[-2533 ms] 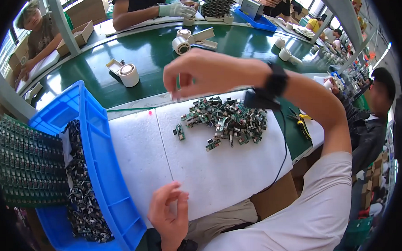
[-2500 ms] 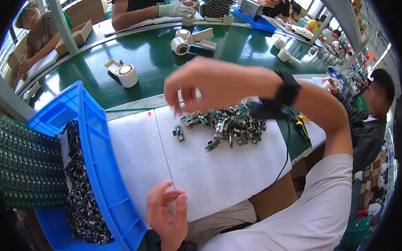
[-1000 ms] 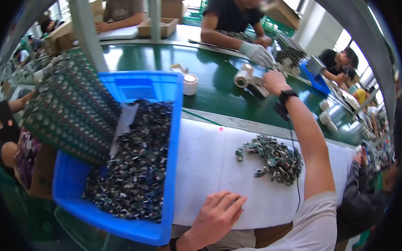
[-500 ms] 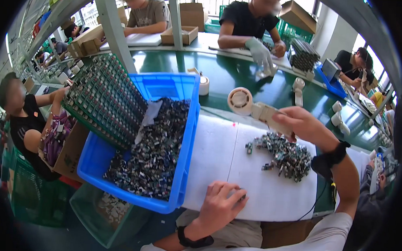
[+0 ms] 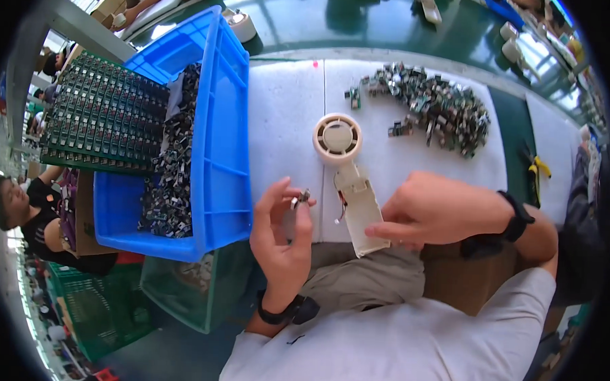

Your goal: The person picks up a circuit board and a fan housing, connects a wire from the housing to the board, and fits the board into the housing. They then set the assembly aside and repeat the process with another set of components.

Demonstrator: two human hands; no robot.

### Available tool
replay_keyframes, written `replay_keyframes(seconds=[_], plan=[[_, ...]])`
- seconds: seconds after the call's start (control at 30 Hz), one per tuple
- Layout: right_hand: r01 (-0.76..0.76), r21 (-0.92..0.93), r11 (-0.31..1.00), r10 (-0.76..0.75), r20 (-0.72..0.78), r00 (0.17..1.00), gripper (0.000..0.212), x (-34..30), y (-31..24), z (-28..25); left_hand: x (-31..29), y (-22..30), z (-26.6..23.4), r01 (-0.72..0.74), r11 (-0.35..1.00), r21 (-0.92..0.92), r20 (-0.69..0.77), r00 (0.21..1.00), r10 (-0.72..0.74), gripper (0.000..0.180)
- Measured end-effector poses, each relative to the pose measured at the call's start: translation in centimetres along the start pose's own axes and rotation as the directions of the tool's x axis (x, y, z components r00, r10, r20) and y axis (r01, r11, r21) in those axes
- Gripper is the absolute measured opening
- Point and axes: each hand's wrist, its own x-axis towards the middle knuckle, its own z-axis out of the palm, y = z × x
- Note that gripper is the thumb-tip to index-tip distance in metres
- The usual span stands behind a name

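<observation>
A cream-coloured handheld fan point(image 5: 362, 216) lies over the near edge of the white work surface, its round head pointing away from me and its hollow handle toward me. A thin wire with a small white plug hangs from the handle's left side. My right hand point(image 5: 428, 211) is closed on the handle's lower right side. Just left of the fan, my left hand point(image 5: 283, 233) pinches a small circuit board point(image 5: 301, 200) between thumb and fingers. Beyond my right hand, a heap of small circuit boards point(image 5: 435, 108) covers the far right of the white surface point(image 5: 281, 102).
On the left stands a blue bin point(image 5: 222, 154) full of small boards, with large green circuit panels point(image 5: 103, 116) leaning in it. Yellow-and-black pliers point(image 5: 536, 177) lie at the right. A green translucent crate point(image 5: 174, 287) sits below the bin. A person point(image 5: 32, 211) works at far left.
My right hand has brought the fan down and toward me, its head now pointing away. My left hand has risen off the white surface, holding the small board up. The view has tilted downward.
</observation>
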Motion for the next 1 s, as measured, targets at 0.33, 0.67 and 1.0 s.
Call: replay_keyframes(seconds=[0.33, 0.67, 1.0], plan=[[0.335, -0.739, 0.584, -0.756, -0.346, 0.555, 0.015, 4.0, 0.0, -0.3, 0.6, 0.2, -0.2, 0.069, 0.987, -0.148, 0.050, 0.997, -0.063, 0.028], [0.650, -0.611, 0.452, -0.892, -0.309, 0.330, 0.013, 7.7, 2.4, -1.0, 1.1, 0.7, 0.5, 0.112, 0.973, -0.202, 0.044, 0.993, -0.105, 0.028], [0.604, -0.575, 0.552, -0.832, -0.430, 0.352, 0.009, 7.6, 2.6, 0.5, 1.2, -0.3, -0.8, 0.022, 0.998, -0.065, 0.125, 0.992, -0.014, 0.032]])
